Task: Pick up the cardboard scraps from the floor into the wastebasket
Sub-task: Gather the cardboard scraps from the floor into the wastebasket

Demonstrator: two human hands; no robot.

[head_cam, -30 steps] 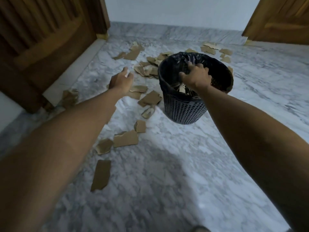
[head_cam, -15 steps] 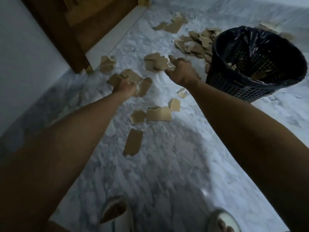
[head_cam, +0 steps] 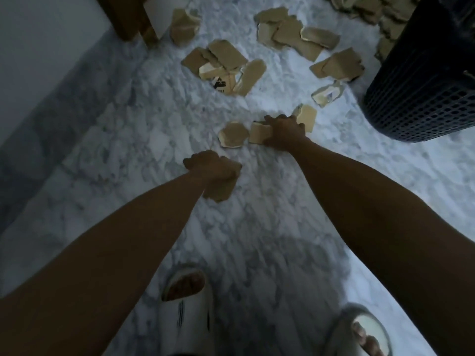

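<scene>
Head view: we note both hands down at the floor (head_cam: 257,227), the left hand (head_cam: 209,168) curled round a long scrap (head_cam: 222,187) whose long axis runs back toward the person, and the right hand (head_cam: 284,133) closed over a squarish scrap (head_cam: 258,133), with a further loose scrap (head_cam: 232,134) just to its left. The wastebasket (head_cam: 421,83) stands ahead and to the right, nearer the right hand, so we judge the loads must travel right and forward; more scraps (head_cam: 295,34) lie beyond the hands.

No legible text (scrap (head_cam: 220,83) print blurred)
</scene>
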